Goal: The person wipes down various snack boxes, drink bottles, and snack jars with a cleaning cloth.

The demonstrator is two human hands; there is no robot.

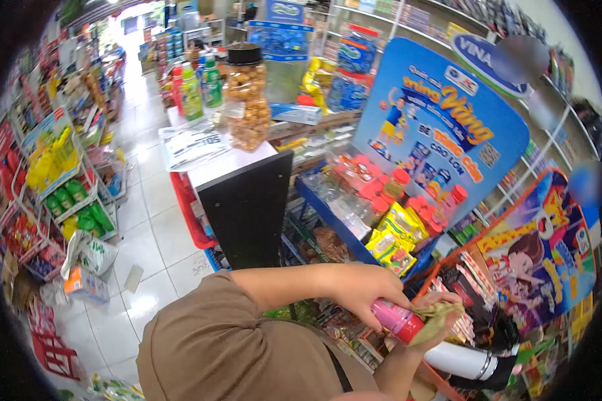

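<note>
My left hand is wrapped round a small pink bottle with a red cap, which lies tilted in front of me. My right hand is beside the red end of the bottle, holding a crumpled olive-green cloth against it. Just below the hands is a white cylindrical flask. Beyond them, yellow packets and red-lidded jars sit in a blue display rack.
A white counter with a black side panel holds a large snack jar. Racks of goods line a tiled aisle on the left. An orange-edged display stands at the right.
</note>
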